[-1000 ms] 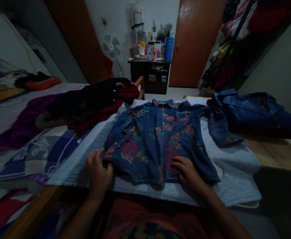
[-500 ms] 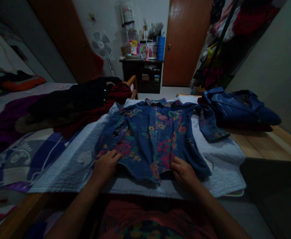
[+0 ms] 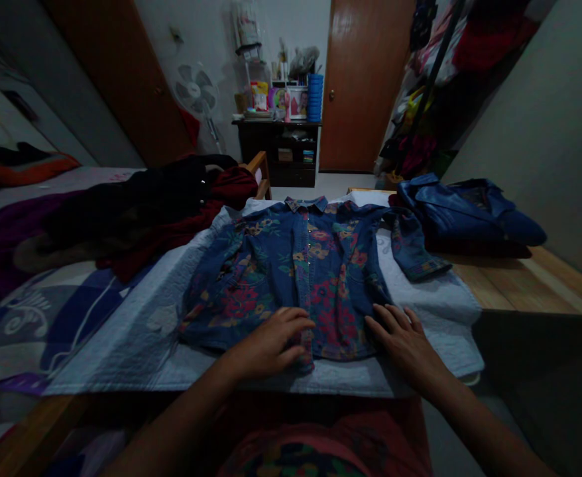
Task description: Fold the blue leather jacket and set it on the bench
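Note:
A blue denim shirt with red and yellow flowers lies face up, its collar pointing away from me. Its right-hand sleeve bends out to the side, with the cuff on the pale quilted cloth underneath. My left hand rests at the lower front of the shirt, beside the button placket, with fingers apart. At the lower right side edge is my right hand, its fingers spread over the hem area. Neither hand grips the fabric.
Folded dark blue clothes are stacked on the wooden surface at right. Dark and maroon garments are heaped on the bed at left. A fan and a dark cabinet stand at the back.
My left hand has let go of the left hem and moved right to the placket. My right hand has released the hem and shifted right. The hem now lies flatter.

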A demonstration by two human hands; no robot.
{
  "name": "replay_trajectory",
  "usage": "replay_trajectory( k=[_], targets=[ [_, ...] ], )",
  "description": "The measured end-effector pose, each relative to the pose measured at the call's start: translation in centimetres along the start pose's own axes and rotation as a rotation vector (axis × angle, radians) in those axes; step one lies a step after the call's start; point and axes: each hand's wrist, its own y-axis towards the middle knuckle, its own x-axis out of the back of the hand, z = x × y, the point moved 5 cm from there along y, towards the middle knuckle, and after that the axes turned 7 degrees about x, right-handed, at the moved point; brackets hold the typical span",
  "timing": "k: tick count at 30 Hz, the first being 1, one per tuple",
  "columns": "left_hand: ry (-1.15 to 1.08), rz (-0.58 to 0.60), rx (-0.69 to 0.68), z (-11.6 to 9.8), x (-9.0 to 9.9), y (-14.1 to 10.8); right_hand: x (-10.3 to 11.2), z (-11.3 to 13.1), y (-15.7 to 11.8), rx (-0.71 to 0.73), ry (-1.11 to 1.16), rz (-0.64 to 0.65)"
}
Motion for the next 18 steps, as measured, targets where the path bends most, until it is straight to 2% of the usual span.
replay_trajectory(
  k=[3,7,11,15,18],
  targets=[
    [0.149,-0.111,0.092,-0.1,-1.0,3.7,-0.1,-0.4,0.0,0.004,0.003,0.017],
    [0.348,-0.166,0.362,1.4,-1.9,6.8,0.3,-0.5,1.0,0.0,0.018,0.082],
    [0.384,-0.208,0.49,2.6,-1.7,7.8,1.8,-0.9,1.9,-0.027,0.028,0.146],
    [0.38,-0.21,0.513,3.4,-1.4,8.2,3.9,-1.9,1.4,-0.13,0.054,0.206],
    [0.347,-0.198,0.518,4.3,-1.1,8.4,4.0,-2.7,0.3,-0.19,0.107,0.289]
  ],
)
